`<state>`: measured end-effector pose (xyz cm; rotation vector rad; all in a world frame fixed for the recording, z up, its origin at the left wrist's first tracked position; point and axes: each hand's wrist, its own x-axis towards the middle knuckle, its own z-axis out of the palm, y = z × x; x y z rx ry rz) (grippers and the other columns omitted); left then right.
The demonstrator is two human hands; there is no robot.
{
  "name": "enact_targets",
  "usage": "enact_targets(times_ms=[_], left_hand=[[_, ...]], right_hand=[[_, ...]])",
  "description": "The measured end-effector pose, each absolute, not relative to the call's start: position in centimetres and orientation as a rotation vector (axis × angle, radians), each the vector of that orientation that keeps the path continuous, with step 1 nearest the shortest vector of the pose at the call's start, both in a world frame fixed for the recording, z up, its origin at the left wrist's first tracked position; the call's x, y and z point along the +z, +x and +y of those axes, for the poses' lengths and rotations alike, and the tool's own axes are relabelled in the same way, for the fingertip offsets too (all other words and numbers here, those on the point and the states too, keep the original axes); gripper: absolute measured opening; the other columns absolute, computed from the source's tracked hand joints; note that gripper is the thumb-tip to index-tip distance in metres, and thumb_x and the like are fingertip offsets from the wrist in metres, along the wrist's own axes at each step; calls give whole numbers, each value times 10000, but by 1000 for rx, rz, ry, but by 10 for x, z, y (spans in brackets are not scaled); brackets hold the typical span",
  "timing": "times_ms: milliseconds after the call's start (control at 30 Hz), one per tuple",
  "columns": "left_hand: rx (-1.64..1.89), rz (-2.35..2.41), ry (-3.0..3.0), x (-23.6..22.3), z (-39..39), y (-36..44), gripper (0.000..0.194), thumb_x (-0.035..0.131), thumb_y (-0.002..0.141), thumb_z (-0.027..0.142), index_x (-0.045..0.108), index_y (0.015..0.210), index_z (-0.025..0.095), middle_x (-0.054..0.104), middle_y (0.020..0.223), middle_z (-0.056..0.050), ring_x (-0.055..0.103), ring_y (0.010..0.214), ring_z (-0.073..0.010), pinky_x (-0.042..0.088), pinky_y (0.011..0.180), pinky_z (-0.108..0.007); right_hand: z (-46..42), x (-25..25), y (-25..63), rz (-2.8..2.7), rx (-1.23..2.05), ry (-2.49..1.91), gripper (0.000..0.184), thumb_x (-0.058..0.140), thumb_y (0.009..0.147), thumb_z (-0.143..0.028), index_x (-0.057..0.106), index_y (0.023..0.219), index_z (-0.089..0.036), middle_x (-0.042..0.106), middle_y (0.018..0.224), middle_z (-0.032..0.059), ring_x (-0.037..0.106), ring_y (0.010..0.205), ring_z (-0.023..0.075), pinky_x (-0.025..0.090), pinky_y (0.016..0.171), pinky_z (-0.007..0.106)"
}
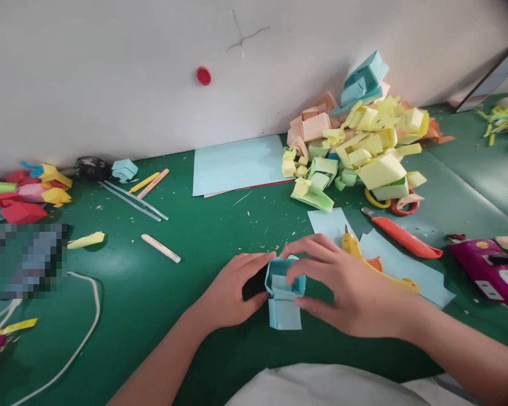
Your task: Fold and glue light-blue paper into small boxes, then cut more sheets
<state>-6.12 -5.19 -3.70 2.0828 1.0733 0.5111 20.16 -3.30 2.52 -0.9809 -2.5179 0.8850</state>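
A small light blue folded paper piece (pixel 283 299) rests on the green table (pixel 173 293) in front of me. My left hand (pixel 232 290) presses against its left side with fingers closed round it. My right hand (pixel 342 285) grips it from the right, fingers curled over its top edge and thumb under its side. A yellow glue gun (pixel 376 262) lies just behind my right hand on light blue paper sheets (pixel 402 265).
A heap of folded yellow, green, pink and blue paper pieces (pixel 359 146) sits at the back right by the wall. An orange utility knife (pixel 402 237), scissors (pixel 395 203), a blue sheet (pixel 239 163), white glue stick (pixel 161 248), white cable (pixel 84 332) and coloured pieces (pixel 25 197) at left.
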Motion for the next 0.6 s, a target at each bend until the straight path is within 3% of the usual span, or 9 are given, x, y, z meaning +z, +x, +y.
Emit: enact_targets(times_ms=[67,233,600], left_hand=[[507,1085,2076,-35,-52,-61,666,662,912,247,410,1522,340,544,1502,-45,505,1366,-275,420,1148,-488],[490,1095,2072,-34,-52,-61,697,656,902,219,394,1535,348,529,1521,-32,494,1382,-264,407,1166,-480],[478,1089,2046,-34,-51,-61,694,653,911,218,389,1539,353,522,1523,-48,488,1382,-278,414,1156,-494]], right_hand=[[-34,21,206,-2335,916,-1025,67,604,968,-285,661,1004,-278,634,1239,78,563,1151,276,528,907,447],[-29,11,218,-2019,888,-1146,101,667,956,-360,705,885,-299,695,968,36,625,922,234,530,815,414],[-21,-6,220,-1827,973,-1087,31,698,942,-296,710,914,-303,690,974,14,650,922,208,531,827,372]])
